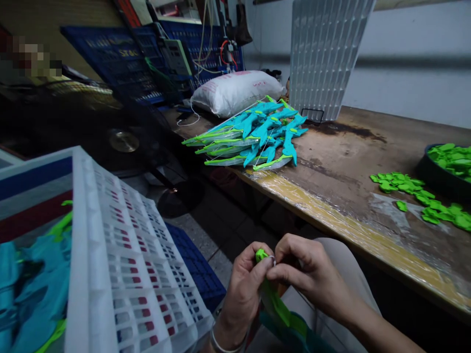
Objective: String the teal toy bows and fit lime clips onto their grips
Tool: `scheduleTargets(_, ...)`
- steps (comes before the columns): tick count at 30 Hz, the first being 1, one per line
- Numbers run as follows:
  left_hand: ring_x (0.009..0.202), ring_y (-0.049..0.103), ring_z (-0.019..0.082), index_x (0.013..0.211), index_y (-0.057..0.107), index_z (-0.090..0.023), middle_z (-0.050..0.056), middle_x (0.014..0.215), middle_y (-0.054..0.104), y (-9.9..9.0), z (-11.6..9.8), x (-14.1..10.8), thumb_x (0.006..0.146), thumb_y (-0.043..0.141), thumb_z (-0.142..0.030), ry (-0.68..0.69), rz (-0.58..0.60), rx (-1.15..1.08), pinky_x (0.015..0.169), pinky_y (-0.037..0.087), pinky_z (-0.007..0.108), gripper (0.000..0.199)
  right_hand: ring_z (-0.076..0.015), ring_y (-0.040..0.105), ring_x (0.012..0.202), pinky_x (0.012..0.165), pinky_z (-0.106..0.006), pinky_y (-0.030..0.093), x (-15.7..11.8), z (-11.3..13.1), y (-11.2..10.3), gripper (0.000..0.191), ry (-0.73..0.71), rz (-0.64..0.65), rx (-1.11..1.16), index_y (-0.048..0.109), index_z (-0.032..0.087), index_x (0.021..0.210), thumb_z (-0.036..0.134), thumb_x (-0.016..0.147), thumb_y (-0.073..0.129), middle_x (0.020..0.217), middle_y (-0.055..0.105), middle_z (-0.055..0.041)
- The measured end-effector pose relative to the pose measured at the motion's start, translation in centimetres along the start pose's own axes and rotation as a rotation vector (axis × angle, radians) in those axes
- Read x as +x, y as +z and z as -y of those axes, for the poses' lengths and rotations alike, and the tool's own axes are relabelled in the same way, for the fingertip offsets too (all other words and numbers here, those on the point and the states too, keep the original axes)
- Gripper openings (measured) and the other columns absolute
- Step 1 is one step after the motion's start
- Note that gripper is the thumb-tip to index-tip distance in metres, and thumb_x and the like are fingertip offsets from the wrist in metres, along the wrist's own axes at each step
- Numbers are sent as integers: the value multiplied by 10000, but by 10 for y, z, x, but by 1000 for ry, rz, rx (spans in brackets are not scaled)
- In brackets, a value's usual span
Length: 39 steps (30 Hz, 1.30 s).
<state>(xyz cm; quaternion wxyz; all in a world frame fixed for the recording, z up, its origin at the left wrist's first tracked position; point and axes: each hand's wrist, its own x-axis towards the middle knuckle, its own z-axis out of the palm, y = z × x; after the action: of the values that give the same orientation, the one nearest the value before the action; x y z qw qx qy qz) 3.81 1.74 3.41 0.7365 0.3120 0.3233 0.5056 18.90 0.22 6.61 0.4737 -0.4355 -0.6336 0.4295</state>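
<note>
My left hand [241,296] is closed around the green end of a teal-and-green toy bow [283,314], its tip showing above the thumb. At that tip, a thin white string [273,260] shows between my two hands. My right hand [312,272] pinches the string with thumb and forefinger, close to the left thumb. The bow's teal part hangs low over my lap and runs out of the bottom of the view. On the table's near-left corner lies a pile of similar strung toy bows [270,132].
At left stands a white slatted crate [83,255] with teal and green parts inside. Small green plastic pieces [401,182] lie on the wooden table [342,162], beside a dark round tray [429,169]. Behind the pile are a white sack [239,93] and an upright translucent panel [327,59].
</note>
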Motion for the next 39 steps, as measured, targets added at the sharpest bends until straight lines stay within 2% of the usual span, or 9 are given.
scheduleTargets(3, 628, 552, 92, 739, 669, -158, -13, 704, 601, -1, 1, 2, 733, 863, -337, -11, 61, -31, 589, 458, 178, 263, -111, 566, 590, 519, -198, 436, 5, -6, 3, 412, 140, -49, 177, 621, 183, 786, 514, 798, 866, 685, 614, 33)
scheduleTargets(7, 499, 524, 91, 777, 671, -178, -33, 633, 575, -5, 3, 3, 785, 825, -348, -57, 177, -94, 487, 438, 200, 230, -140, 621, 495, 463, -210, 481, 7, -14, 6, 478, 346, 37, 473, 565, 183, 745, 503, 716, 918, 595, 635, 27)
scheduleTargets(10, 488, 554, 98, 792, 673, -176, -30, 616, 588, -9, 4, 5, 804, 817, -347, -99, 242, -120, 495, 453, 207, 223, -145, 628, 463, 439, -203, 481, 7, -19, 7, 476, 396, 80, 564, 552, 178, 730, 476, 716, 923, 572, 660, 5)
scheduleTargets(14, 502, 585, 91, 790, 682, -174, -25, 661, 627, -14, 5, 7, 803, 831, -337, -127, 268, -154, 504, 474, 200, 222, -146, 646, 475, 443, -198, 500, 9, -20, 5, 464, 333, 100, 557, 549, 174, 715, 447, 729, 923, 580, 652, 9)
scheduleTargets(18, 514, 605, 98, 788, 689, -169, -22, 671, 623, -18, 8, 9, 809, 828, -351, -141, 287, -158, 509, 494, 203, 230, -166, 684, 533, 488, -221, 543, 9, -17, 0, 485, 264, 124, 461, 550, 176, 727, 509, 749, 903, 638, 650, 8)
scheduleTargets(22, 513, 579, 92, 761, 678, -155, -21, 660, 592, -19, 9, 9, 819, 813, -356, -133, 274, -135, 510, 485, 200, 249, -151, 682, 582, 500, -205, 509, 6, -14, -6, 474, 164, 122, 182, 575, 178, 753, 585, 847, 801, 707, 647, -4)
scheduleTargets(26, 519, 562, 99, 743, 661, -153, -20, 623, 564, -14, 6, 7, 822, 802, -359, -113, 274, -116, 504, 453, 193, 261, -116, 620, 612, 532, -203, 428, 4, -10, -8, 507, -46, 78, -161, 583, 178, 754, 628, 986, 599, 703, 619, -8)
scheduleTargets(30, 542, 524, 103, 718, 643, -160, -24, 624, 520, -11, 4, 6, 796, 811, -356, -107, 228, -116, 526, 433, 206, 270, -107, 562, 610, 551, -225, 375, 3, -9, -7, 525, -188, 55, -314, 558, 176, 741, 592, 1053, 488, 691, 593, -6)
scheduleTargets(39, 586, 427, 109, 633, 598, -161, -26, 621, 474, -1, 7, 6, 703, 846, -388, -66, 89, -29, 559, 381, 223, 343, -104, 488, 602, 545, -237, 315, -2, -9, -5, 480, -195, 42, -376, 498, 185, 745, 510, 1094, 445, 695, 531, 9)
